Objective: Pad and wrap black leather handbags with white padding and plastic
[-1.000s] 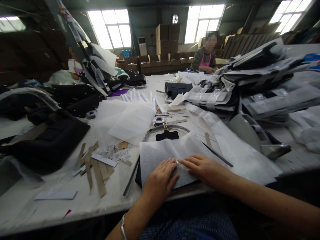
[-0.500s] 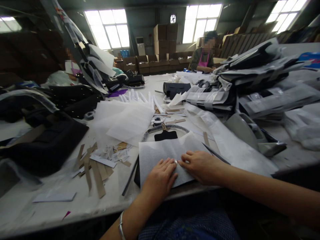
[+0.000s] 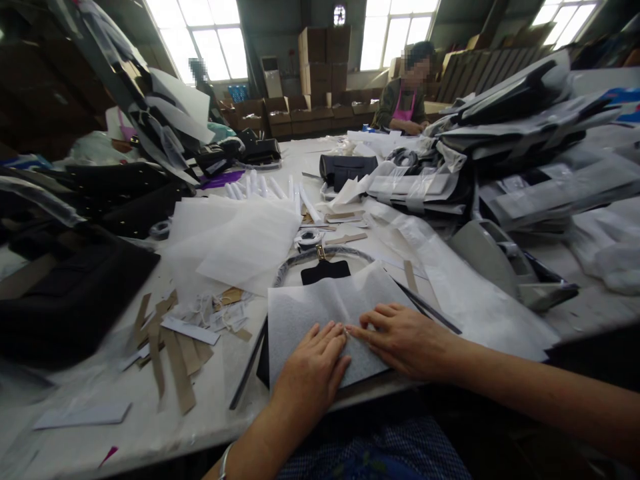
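A thin white foam sheet (image 3: 305, 310) lies over a black bag (image 3: 263, 367) at the table's front edge. The bag's plastic-wrapped handle (image 3: 284, 265) arches out behind the sheet, with a black tab (image 3: 325, 271) and gold clasp (image 3: 320, 252) inside the arch. My left hand (image 3: 313, 367) rests flat on the sheet, fingers stretched and together. From the right, my right hand (image 3: 405, 339) presses on the sheet with its index finger extended and the other fingers bent. Its fingertip almost meets my left fingertips at a small shiny spot, too small to identify.
White foam sheets (image 3: 235, 233) and brown card strips (image 3: 175, 360) lie to the left, beside a black bag (image 3: 75, 287). Wrapped bags (image 3: 520, 147) are piled at right, near clear plastic film (image 3: 465, 293). A roll of tape (image 3: 309, 238) sits behind the handle. A co-worker (image 3: 405, 100) sits across the table.
The view has shifted slightly, so the table contents appear a little further left. Both hands stay on the foam sheet in nearly the same place.
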A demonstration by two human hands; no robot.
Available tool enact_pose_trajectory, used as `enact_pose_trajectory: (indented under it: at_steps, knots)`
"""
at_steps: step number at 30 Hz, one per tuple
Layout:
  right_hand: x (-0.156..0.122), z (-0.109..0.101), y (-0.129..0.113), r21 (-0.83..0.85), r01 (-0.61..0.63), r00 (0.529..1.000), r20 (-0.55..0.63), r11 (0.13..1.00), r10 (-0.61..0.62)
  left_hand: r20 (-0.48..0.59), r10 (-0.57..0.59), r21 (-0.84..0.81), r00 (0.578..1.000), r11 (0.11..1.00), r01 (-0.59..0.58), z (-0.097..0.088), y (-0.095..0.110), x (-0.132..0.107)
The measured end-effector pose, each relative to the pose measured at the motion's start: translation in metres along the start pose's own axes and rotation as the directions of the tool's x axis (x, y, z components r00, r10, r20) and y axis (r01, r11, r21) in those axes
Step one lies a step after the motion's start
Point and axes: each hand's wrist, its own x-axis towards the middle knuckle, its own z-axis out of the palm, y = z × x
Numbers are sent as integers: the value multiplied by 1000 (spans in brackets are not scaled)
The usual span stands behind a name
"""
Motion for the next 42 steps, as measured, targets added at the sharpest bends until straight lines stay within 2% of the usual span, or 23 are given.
enact_pose_trajectory:
  at_steps: [8,13,17,19,21,25,28,34,39,42]
  knots:
    - [3,-1,0,79,-44,997,64,996,39,40,-29,-6,999,1000,30,-5,2,3]
    - [11,-13,3,143,-71,990,129,987,53,118,-69,-25,991,997,72,-8,5,4]
    - [13,-21,11,320,-186,977,159,929,141,168,-134,16,977,991,133,-12,7,6]
    - [13,-17,13,338,-263,962,163,903,219,186,-176,52,967,984,169,-15,7,8]
    - [12,-9,14,278,-274,961,121,921,250,210,-199,69,957,980,189,-18,7,9]
    - [3,12,15,114,-167,985,-35,979,172,245,-186,76,952,982,172,-22,5,9]
    - [-4,20,17,97,-149,986,-64,984,156,198,-174,103,965,982,156,-23,3,6]
    - [-7,22,20,81,-130,985,-102,988,138,110,-108,160,988,983,89,-22,-5,-5]
    - [-7,28,28,-20,-79,984,-163,997,74,-3,-60,62,998,996,60,-15,-22,-12]
    - [-7,37,36,-103,-33,978,-208,994,11,-66,-99,-11,993,995,99,-10,-33,-15]
